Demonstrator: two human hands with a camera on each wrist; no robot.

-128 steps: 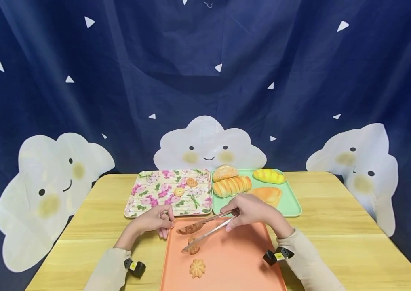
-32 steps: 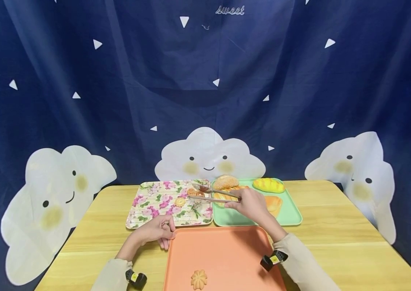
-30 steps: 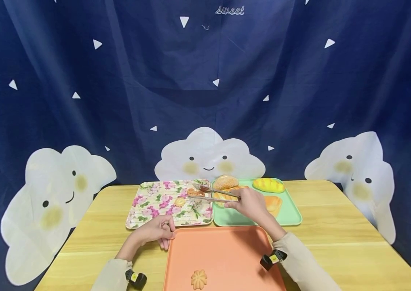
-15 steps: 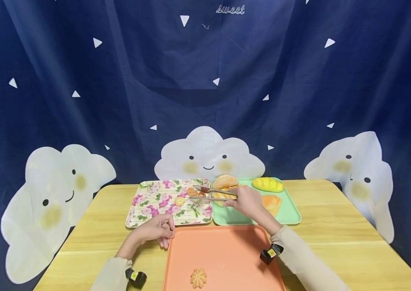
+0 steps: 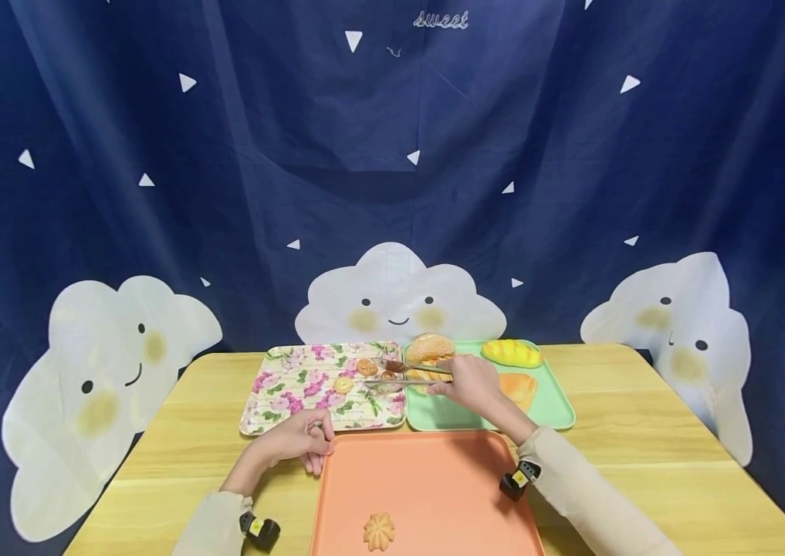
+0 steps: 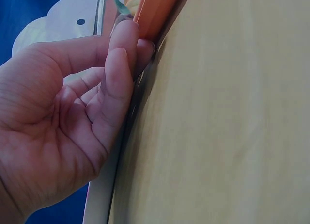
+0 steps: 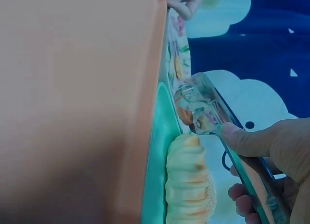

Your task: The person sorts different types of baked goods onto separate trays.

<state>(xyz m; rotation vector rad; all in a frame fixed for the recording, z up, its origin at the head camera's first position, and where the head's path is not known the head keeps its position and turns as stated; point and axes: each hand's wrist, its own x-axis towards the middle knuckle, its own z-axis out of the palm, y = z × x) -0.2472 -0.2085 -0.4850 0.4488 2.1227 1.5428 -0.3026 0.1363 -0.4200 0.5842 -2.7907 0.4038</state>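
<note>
My left hand (image 5: 302, 442) pinches the rim of the orange tray (image 5: 427, 471) at its far left corner, seen up close in the left wrist view. With my right hand (image 5: 472, 384) I grip metal tongs (image 5: 427, 381), fingers curled round the handle. Their tips reach over the right side of the flowered tray (image 5: 288, 421), one on each side of a small brown cookie (image 5: 388, 376). Next to it on that tray lie another brown cookie (image 5: 367, 367) and a pale round cookie (image 5: 343, 384). A flower-shaped cookie (image 5: 379, 531) rests on the orange tray.
Right of the flowered tray, a mint green tray (image 5: 562, 417) bears a seeded bun (image 5: 431, 347), a ridged loaf (image 7: 186, 180) partly behind the tongs, a yellow loaf (image 5: 512, 353) and a flat golden bread (image 5: 519, 390). The wooden table (image 5: 642, 455) ends at a dark blue curtain (image 5: 260, 193).
The tongs went from the orange tray to the flowered tray, and the brown cookie is now there. Lately tongs and cookie shifted slightly right, away from the other brown cookie. My left hand stayed put.
</note>
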